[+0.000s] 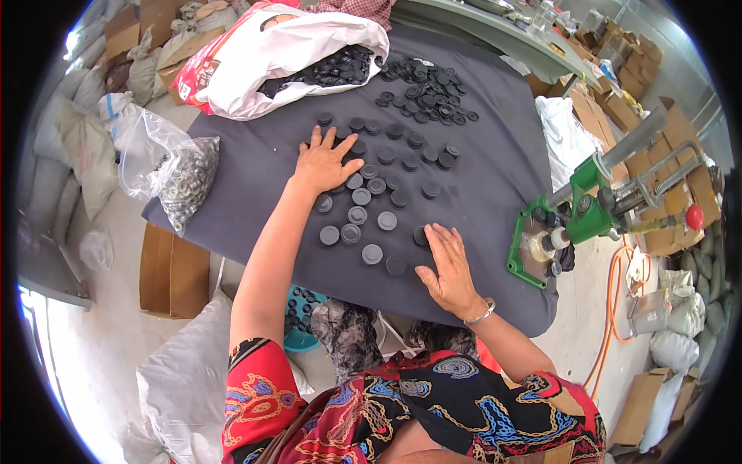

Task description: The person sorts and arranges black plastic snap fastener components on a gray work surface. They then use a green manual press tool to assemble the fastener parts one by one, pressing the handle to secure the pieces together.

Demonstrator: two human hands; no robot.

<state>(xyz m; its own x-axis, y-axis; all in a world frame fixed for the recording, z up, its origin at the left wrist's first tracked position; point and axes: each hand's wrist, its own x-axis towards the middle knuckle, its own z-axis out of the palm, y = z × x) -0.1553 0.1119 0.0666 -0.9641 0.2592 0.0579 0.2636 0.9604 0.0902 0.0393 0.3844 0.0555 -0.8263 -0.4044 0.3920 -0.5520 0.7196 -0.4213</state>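
Note:
Many round black plastic caps (386, 221) lie spread over a dark grey cloth (487, 170) on the table, several of them stacked in twos. My left hand (325, 162) rests palm down among the caps at the left, fingers spread, partly covering a few of them. At the near side, my right hand (447, 271) lies flat with its fingers stretched out. Its fingertips reach the edge of a single cap (420, 236). Neither hand grips anything. Farther back is a loose heap of thin black rings (433, 91).
A white and red sack (309, 39) spilling black parts lies at the back left. A clear bag of metal rings (189, 182) sits on the left edge. At the right stands a green hand press (587, 216). Below the table is a blue basin (297, 336).

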